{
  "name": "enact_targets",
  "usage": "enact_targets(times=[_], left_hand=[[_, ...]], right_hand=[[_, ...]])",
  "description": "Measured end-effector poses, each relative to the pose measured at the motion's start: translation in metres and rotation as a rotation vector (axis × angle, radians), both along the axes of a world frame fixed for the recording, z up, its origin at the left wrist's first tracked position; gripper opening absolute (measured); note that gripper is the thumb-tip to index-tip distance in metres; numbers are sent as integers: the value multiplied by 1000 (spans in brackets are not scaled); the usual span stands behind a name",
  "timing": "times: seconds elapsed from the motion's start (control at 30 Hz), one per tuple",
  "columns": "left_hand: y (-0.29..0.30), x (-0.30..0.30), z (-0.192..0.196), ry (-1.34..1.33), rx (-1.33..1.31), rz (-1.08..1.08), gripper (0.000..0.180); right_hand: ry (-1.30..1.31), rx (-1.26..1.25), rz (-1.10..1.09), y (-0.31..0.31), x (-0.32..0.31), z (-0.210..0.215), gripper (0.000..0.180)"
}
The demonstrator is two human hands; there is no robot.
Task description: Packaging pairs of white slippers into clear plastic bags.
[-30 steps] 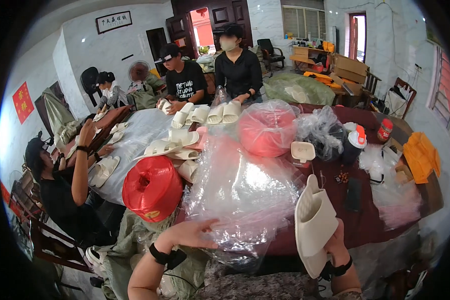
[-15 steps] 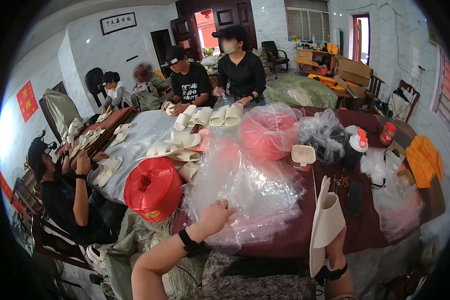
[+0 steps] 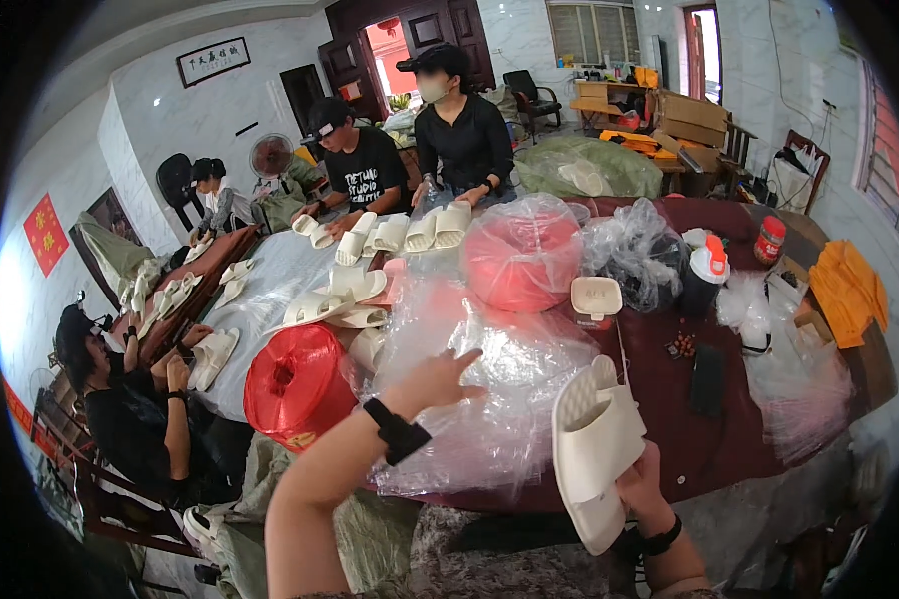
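In my right hand [image 3: 644,489] is a pair of cream slide slippers [image 3: 594,449], which seem to lie one against the other. The fingers close round the side near the lower end, and the slippers stand tilted above the table's front edge. My left hand [image 3: 442,383] reaches over a spread stack of clear plastic bags [image 3: 509,439]. Its fingers are stretched out and apart, with nothing in them; whether the fingertips touch the plastic I cannot tell. Left of that hand sits a big roll of red plastic twine [image 3: 295,384].
More cream slippers [image 3: 320,304] lie beyond the twine. Further back are a bagged red roll [image 3: 524,255], a small lidded tub [image 3: 596,298] and a dark bottle [image 3: 704,280]. At right are a dark phone-like slab [image 3: 707,379] and more bags [image 3: 799,399]. Several people work around the tables.
My left hand has moved forward over the bags and its fingers have spread. The slippers in my right hand have turned, showing the textured footbed, and moved left. The view has shifted slightly.
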State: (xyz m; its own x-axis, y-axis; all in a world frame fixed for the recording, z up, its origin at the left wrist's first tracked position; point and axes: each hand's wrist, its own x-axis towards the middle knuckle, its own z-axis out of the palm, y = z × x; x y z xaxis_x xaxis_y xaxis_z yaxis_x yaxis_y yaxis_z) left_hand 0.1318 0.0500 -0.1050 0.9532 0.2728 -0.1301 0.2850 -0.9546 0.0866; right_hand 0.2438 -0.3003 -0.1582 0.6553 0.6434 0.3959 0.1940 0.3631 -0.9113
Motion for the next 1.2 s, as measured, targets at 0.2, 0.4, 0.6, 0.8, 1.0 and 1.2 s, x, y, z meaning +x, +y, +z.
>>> enact_targets(times=[0.2, 0.4, 0.6, 0.8, 1.0, 1.2], left_hand=[[-32, 12, -49, -63, 88, 0, 103], [5, 29, -63, -259, 135, -182, 82], [21, 19, -75, -409, 147, -221, 65], [-40, -31, -25, -613, 70, 61, 62], [-105, -61, -55, -521, -154, 119, 81], [-94, -68, -86, -455, 73, -12, 80]], right_hand=[[-78, -103, 0, 4, -1, -1, 17], [-135, -19, -8, 23, -3, 14, 18], [-705, -527, -241, 81, -6, 23, 31], [-814, -731, -311, 95, 0, -8, 32], [-845, -700, -334, 99, 9, -18, 32], [-560, -620, -505, 50, 31, -4, 29]])
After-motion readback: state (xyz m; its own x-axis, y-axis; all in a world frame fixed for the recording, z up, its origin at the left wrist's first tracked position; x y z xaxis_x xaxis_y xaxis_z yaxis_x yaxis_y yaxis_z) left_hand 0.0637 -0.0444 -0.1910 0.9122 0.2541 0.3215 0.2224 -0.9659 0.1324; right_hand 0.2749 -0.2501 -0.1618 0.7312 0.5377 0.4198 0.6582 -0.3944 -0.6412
